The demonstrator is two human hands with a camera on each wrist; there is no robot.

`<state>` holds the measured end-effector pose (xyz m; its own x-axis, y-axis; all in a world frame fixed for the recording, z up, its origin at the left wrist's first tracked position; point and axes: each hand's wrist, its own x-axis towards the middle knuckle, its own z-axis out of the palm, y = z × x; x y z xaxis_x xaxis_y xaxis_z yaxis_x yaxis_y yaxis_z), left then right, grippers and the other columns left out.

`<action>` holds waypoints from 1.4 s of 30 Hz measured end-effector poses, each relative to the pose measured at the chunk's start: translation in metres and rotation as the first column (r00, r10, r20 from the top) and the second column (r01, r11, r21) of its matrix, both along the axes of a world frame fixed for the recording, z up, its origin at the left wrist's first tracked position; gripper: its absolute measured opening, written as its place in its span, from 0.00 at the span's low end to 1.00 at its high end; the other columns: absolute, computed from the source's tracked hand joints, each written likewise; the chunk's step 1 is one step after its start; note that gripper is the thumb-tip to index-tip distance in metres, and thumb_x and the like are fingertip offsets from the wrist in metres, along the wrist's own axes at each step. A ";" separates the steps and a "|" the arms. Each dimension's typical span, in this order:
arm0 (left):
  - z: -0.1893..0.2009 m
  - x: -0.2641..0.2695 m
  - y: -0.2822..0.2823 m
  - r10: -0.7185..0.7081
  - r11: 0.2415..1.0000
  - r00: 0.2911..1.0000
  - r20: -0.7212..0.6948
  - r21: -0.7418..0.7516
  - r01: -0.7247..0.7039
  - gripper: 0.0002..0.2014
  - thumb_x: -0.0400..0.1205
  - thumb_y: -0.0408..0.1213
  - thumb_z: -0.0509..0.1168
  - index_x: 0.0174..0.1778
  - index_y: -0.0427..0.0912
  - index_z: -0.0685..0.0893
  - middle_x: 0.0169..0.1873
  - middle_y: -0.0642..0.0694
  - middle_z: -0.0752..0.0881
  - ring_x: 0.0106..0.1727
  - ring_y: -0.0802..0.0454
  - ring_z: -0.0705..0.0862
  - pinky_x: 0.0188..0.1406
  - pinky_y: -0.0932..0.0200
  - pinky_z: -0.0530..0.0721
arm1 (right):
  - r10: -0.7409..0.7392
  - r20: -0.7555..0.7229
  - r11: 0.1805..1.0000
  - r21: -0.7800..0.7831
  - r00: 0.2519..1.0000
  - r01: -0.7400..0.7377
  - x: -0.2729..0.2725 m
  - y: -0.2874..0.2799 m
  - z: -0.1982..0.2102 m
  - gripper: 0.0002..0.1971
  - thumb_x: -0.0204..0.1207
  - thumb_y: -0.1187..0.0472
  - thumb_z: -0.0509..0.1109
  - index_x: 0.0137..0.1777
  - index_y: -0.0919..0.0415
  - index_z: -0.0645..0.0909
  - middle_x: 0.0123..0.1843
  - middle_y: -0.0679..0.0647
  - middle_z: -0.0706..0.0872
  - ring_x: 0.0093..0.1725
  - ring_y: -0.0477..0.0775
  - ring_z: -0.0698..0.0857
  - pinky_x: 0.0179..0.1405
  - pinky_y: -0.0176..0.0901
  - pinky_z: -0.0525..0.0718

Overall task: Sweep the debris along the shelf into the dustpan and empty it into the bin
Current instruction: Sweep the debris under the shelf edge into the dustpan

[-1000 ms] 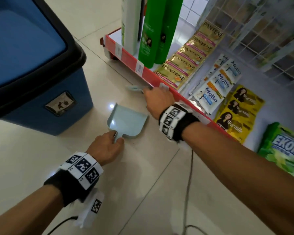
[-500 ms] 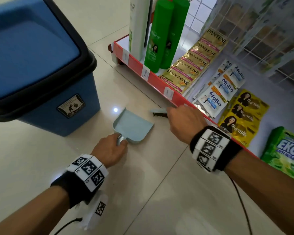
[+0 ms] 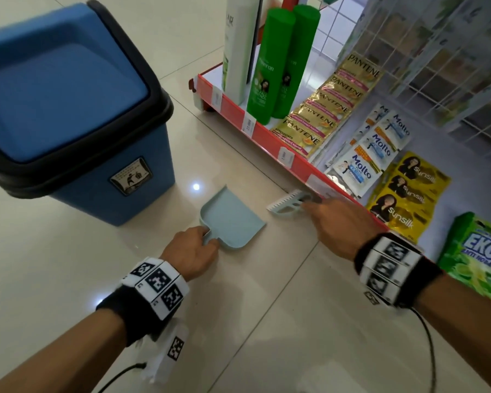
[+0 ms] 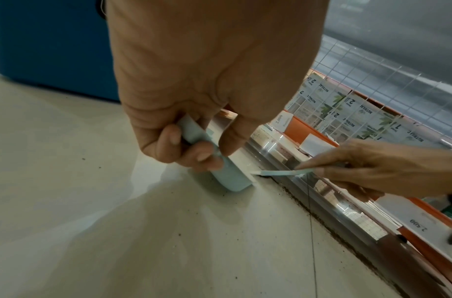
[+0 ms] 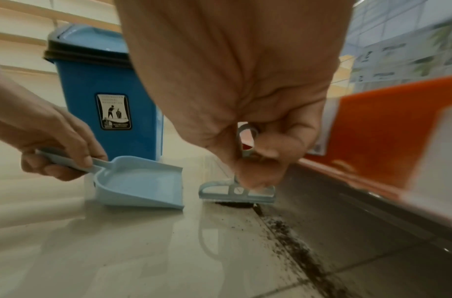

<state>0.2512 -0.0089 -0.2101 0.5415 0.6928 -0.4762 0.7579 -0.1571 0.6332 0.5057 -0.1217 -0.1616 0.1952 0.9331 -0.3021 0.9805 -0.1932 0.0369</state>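
A pale blue dustpan [image 3: 230, 217] [image 5: 143, 187] lies flat on the tiled floor, its mouth toward the shelf. My left hand [image 3: 193, 251] [image 4: 189, 145] grips its handle. My right hand [image 3: 340, 222] [image 5: 258, 161] holds a small pale blue brush [image 3: 288, 204] [image 5: 236, 192] [image 4: 283, 172], bristles on the floor just right of the dustpan, beside the shelf base. Dark debris [image 5: 291, 240] runs in a line along the foot of the shelf [image 3: 267, 137]. The blue bin [image 3: 77, 123] [image 5: 107, 84] with a black-rimmed lid stands behind the dustpan.
The low shelf with its red edge strip holds green bottles [image 3: 278, 66], gold Pantene sachets [image 3: 329, 106], Molto sachets [image 3: 372, 154], yellow Sunsilk packs [image 3: 406, 194] and a green pack [image 3: 476, 259]. A wire rack [image 3: 437, 58] stands above it. A cable [image 3: 428, 344] trails from my right wrist.
My right hand has drawn the brush back to the right along the shelf base, away from the dustpan. The left hand kept hold of the dustpan handle; the view tilted up.
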 end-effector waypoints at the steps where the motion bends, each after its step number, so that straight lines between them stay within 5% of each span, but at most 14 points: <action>1: 0.000 0.000 0.000 0.000 1.000 1.000 -0.005 0.012 0.000 0.13 0.85 0.45 0.59 0.44 0.38 0.78 0.46 0.37 0.86 0.51 0.37 0.85 0.40 0.57 0.74 | -0.001 -0.006 1.000 0.026 1.000 0.001 0.002 -0.007 0.005 0.14 0.88 0.58 0.57 0.69 0.54 0.78 0.55 0.55 0.89 0.51 0.54 0.88 0.52 0.46 0.87; 3: -0.001 0.001 -0.002 0.003 1.000 1.000 -0.010 0.031 -0.002 0.12 0.85 0.45 0.59 0.43 0.40 0.76 0.48 0.35 0.86 0.51 0.36 0.84 0.39 0.57 0.70 | -0.012 -0.056 0.993 0.113 0.998 0.018 0.003 -0.009 0.010 0.14 0.88 0.60 0.56 0.67 0.55 0.79 0.49 0.54 0.88 0.43 0.52 0.84 0.42 0.42 0.83; 6: 0.000 0.002 -0.006 -0.006 0.999 1.000 -0.016 0.043 0.007 0.12 0.85 0.46 0.59 0.45 0.39 0.77 0.50 0.33 0.87 0.51 0.36 0.84 0.37 0.57 0.70 | -0.010 -0.127 0.976 0.216 0.992 0.038 -0.007 0.010 0.010 0.14 0.89 0.61 0.56 0.69 0.58 0.78 0.48 0.57 0.87 0.43 0.55 0.86 0.45 0.44 0.86; 9: 0.001 0.003 -0.010 -0.019 0.999 1.000 -0.025 0.048 0.020 0.13 0.85 0.46 0.59 0.45 0.39 0.78 0.50 0.33 0.87 0.51 0.36 0.84 0.32 0.57 0.69 | -0.031 -0.071 0.971 0.235 0.997 0.047 -0.017 0.040 0.001 0.13 0.89 0.62 0.56 0.67 0.61 0.78 0.40 0.56 0.84 0.37 0.56 0.84 0.39 0.47 0.88; 12: 0.002 0.004 -0.012 -0.015 0.999 1.000 -0.028 0.037 0.016 0.12 0.85 0.46 0.59 0.45 0.40 0.77 0.50 0.34 0.87 0.51 0.36 0.85 0.34 0.58 0.70 | -0.093 0.005 0.981 0.173 0.996 0.091 -0.023 0.057 -0.009 0.10 0.87 0.64 0.59 0.62 0.63 0.79 0.32 0.52 0.76 0.29 0.53 0.77 0.28 0.42 0.78; 15: 0.003 0.007 -0.014 0.000 1.000 1.000 -0.017 0.008 0.000 0.16 0.85 0.46 0.60 0.52 0.35 0.81 0.51 0.35 0.87 0.54 0.37 0.85 0.38 0.59 0.72 | -0.107 0.025 0.993 0.053 0.994 0.106 -0.019 0.047 -0.015 0.09 0.86 0.62 0.62 0.61 0.63 0.81 0.44 0.56 0.84 0.42 0.55 0.85 0.46 0.44 0.87; 18: 0.002 0.008 -0.013 0.007 1.000 1.000 -0.013 0.005 -0.007 0.13 0.84 0.46 0.60 0.47 0.39 0.78 0.46 0.37 0.86 0.42 0.45 0.82 0.31 0.61 0.70 | -0.169 -0.046 0.984 -0.063 0.985 0.166 -0.012 0.019 -0.012 0.10 0.86 0.61 0.62 0.62 0.61 0.80 0.56 0.58 0.87 0.54 0.55 0.87 0.58 0.45 0.85; 22: -0.004 0.007 -0.009 0.016 1.000 0.999 -0.036 -0.006 -0.017 0.18 0.85 0.47 0.60 0.56 0.33 0.81 0.53 0.34 0.86 0.53 0.37 0.84 0.43 0.57 0.72 | -0.167 -0.016 0.974 -0.155 0.986 0.163 -0.003 -0.002 0.007 0.08 0.84 0.62 0.63 0.58 0.61 0.81 0.51 0.57 0.86 0.44 0.52 0.81 0.49 0.41 0.82; 27: -0.004 0.009 -0.010 0.010 1.000 0.999 -0.035 -0.012 -0.011 0.20 0.85 0.46 0.60 0.59 0.31 0.80 0.58 0.31 0.85 0.59 0.34 0.83 0.51 0.51 0.78 | -0.082 -0.081 0.989 0.115 0.993 0.091 -0.013 0.021 0.013 0.11 0.85 0.62 0.64 0.64 0.60 0.81 0.50 0.57 0.88 0.46 0.54 0.87 0.47 0.41 0.86; 31: -0.003 0.011 -0.012 0.016 1.000 0.999 -0.046 -0.012 -0.017 0.19 0.85 0.47 0.59 0.58 0.33 0.81 0.56 0.32 0.86 0.57 0.35 0.83 0.45 0.55 0.74 | -0.068 -0.050 0.985 0.155 0.996 0.075 -0.024 0.049 -0.004 0.11 0.87 0.62 0.61 0.64 0.63 0.80 0.38 0.53 0.79 0.34 0.52 0.80 0.38 0.37 0.80; 35: 0.001 0.009 -0.012 0.025 1.000 0.999 -0.041 -0.009 -0.026 0.19 0.85 0.46 0.59 0.58 0.31 0.81 0.57 0.31 0.86 0.57 0.34 0.83 0.47 0.54 0.76 | -0.082 -0.105 0.996 0.034 0.991 0.086 -0.012 0.028 -0.010 0.13 0.86 0.62 0.62 0.67 0.60 0.80 0.57 0.58 0.87 0.55 0.57 0.87 0.59 0.46 0.86; 38: 0.002 0.003 -0.009 0.028 1.000 0.999 -0.045 -0.003 -0.029 0.20 0.85 0.46 0.60 0.59 0.30 0.80 0.57 0.31 0.86 0.59 0.34 0.82 0.51 0.52 0.78 | -0.105 -0.153 0.994 -0.027 0.983 0.103 0.004 -0.004 -0.001 0.15 0.86 0.61 0.60 0.69 0.55 0.81 0.68 0.58 0.84 0.67 0.57 0.84 0.68 0.51 0.82; 42: 0.003 -0.005 -0.007 0.025 1.000 0.999 -0.029 0.015 -0.025 0.14 0.85 0.45 0.60 0.44 0.37 0.78 0.42 0.38 0.83 0.46 0.37 0.82 0.41 0.54 0.74 | -0.088 -0.080 0.996 -0.016 0.993 0.087 0.015 -0.027 0.015 0.12 0.87 0.61 0.59 0.62 0.56 0.83 0.51 0.56 0.89 0.48 0.54 0.87 0.50 0.46 0.88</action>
